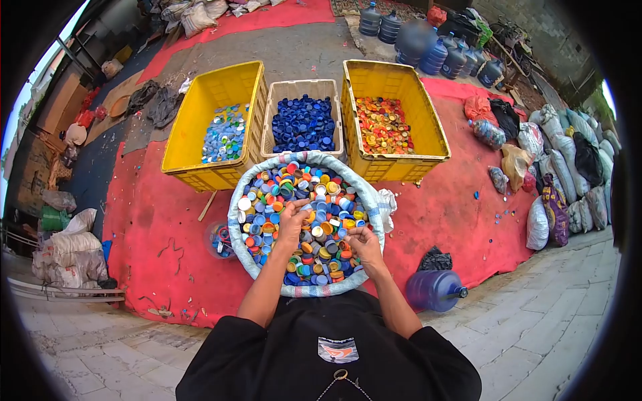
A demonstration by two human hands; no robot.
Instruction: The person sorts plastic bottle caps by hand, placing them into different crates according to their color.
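A large round sack [237, 250] with a rolled pale-blue rim stands before me, heaped with plastic bottle caps [321, 247] of many colours. My left hand [291, 224] is over the middle of the heap, its fingers drawn together among the caps; what they hold, if anything, is hidden. Over the right part of the heap, my right hand [364, 246] is closed in a pinch, with a light-blue bottle cap [342, 233] at its fingertips. Behind the sack are a yellow crate [177, 137] of light-blue and green caps, a whitish crate [269, 137] of dark-blue caps, and another yellow crate [428, 123] of red, orange and yellow caps.
Red matting [180, 267] covers the ground. A blue water jug [431, 291] lies at the right, by a black plastic bag [435, 259]. A small clear container [219, 240] stands left of the sack. Filled sacks [538, 224] and several upright jugs [455, 63] line the far right.
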